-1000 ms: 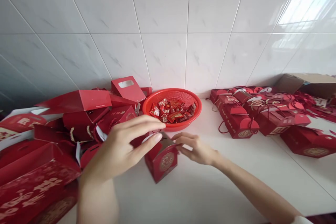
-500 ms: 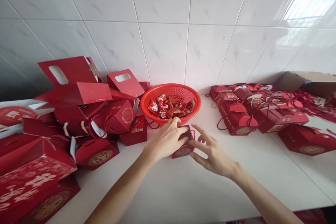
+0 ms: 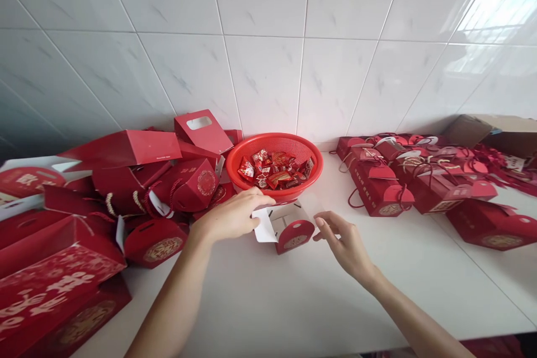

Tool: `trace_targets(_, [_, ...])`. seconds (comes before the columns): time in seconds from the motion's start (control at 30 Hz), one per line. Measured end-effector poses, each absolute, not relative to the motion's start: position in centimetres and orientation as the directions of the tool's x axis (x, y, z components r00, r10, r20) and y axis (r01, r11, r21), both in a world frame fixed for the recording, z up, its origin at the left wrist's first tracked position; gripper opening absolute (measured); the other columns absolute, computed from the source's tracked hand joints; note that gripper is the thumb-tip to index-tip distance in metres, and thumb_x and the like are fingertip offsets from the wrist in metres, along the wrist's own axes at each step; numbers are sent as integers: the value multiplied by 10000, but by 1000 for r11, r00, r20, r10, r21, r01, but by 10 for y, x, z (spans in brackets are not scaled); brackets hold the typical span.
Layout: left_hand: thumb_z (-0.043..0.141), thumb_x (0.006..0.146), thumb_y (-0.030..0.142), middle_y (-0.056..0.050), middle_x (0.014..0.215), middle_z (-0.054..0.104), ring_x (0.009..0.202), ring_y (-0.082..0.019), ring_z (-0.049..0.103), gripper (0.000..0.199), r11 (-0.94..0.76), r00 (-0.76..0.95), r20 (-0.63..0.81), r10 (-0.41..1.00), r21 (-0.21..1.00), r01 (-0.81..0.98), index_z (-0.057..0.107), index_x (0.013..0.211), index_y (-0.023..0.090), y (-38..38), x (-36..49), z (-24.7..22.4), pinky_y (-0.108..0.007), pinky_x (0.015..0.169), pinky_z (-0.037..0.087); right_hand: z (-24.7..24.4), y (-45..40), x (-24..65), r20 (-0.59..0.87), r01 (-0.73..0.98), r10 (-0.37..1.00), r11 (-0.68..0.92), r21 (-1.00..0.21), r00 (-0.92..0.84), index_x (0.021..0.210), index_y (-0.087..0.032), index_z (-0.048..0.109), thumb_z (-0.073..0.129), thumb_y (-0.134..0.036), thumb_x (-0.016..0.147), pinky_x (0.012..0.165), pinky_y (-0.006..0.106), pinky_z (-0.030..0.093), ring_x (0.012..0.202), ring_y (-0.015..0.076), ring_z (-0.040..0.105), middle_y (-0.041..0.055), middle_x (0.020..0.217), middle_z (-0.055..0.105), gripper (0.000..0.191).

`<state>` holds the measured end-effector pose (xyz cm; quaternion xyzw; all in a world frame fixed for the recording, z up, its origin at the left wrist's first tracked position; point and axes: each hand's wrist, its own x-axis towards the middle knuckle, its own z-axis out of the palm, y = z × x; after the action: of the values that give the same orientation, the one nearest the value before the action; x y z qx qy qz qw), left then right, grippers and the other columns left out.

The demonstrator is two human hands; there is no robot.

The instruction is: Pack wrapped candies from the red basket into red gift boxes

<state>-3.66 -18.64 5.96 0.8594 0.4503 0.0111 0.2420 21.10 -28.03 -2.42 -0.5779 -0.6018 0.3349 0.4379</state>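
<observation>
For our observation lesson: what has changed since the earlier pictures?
Since the picture before, the left hand moved left, away from the right hand; the red box between them now stands open, white inside showing. The red basket and boxes on the right stayed.

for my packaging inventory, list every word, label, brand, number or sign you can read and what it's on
No text reads for certain.
Large box at far left: bold pale characters, stylised, unclear.
Red flap above it: pale characters, unclear.
Long box at right: characters on its side, too small.
Packets in the basket: print too small.
Open box at centre: gold emblem, unreadable.
Other boxes: prints unreadable.
</observation>
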Motion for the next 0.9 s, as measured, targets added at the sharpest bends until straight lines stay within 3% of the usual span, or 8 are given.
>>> trace_targets(0.07, [549,776,119,-44,1251,628,1173,-255,604,579,-467,576,-243,781,385,796,658,1303,334,-186,-38,62,-297,869,495,-26,-276,210,115,353,989,74,-933,97,830,-215,587,481,-686,940,562,281,500,651,204,726,29,769,672,495])
trace_targets(0.17, [528,770,101,-30,1211,625,1046,-233,645,414,-477,576,-270,771,354,804,743,1056,308,-189,-32,65,-281,766,483,-27,-268,208,87,306,985,38,-951,149,762,-210,550,528,-746,877,516,278,449,559,184,683,12,723,630,548])
trace_targets(0.27, [523,772,89,-27,1243,621,1076,-241,643,358,-508,616,-303,727,366,780,778,925,289,-193,-23,68,-283,790,483,-28,-261,206,54,285,983,2,-958,175,734,-208,536,585,-782,809,499,283,429,514,169,644,11,707,626,580])
trace_targets(0.37, [551,769,94,-36,1259,633,1205,-266,595,525,-533,647,-324,690,377,757,729,1205,326,-196,-19,69,-291,895,480,-26,-259,205,5,249,986,-37,-968,169,724,-210,516,645,-777,760,506,289,445,508,161,628,7,693,623,582])
trace_targets(0.5, [677,733,221,-46,1375,598,1231,-274,576,880,-490,644,-360,675,433,756,384,1555,333,-198,-18,70,-282,907,491,-19,-264,210,-95,138,994,-101,-985,44,808,-208,524,723,-697,743,550,300,494,590,176,672,22,783,665,532])
trace_targets(0.57, [719,687,254,-61,1452,553,1180,-271,606,952,-445,622,-401,673,452,773,350,1563,317,-195,-19,69,-278,858,507,-16,-267,217,-128,74,990,-124,-990,-51,892,-208,539,759,-634,738,612,314,527,691,192,703,36,878,686,504])
trace_targets(0.67, [756,638,291,-84,1460,547,1094,-273,650,898,-383,581,-458,672,456,803,442,1480,282,-185,-23,63,-288,801,525,-14,-270,231,-149,25,971,-147,-989,-189,1007,-220,550,814,-540,706,679,319,539,796,185,689,48,1022,678,512])
trace_targets(0.9, [843,568,392,-68,1460,556,1244,-300,592,979,-376,657,-434,616,570,730,464,1468,322,-154,-40,41,-316,921,513,-30,-264,243,-156,36,933,-152,-988,-324,1123,-268,493,855,-471,688,734,348,548,804,176,660,39,1102,668,601])
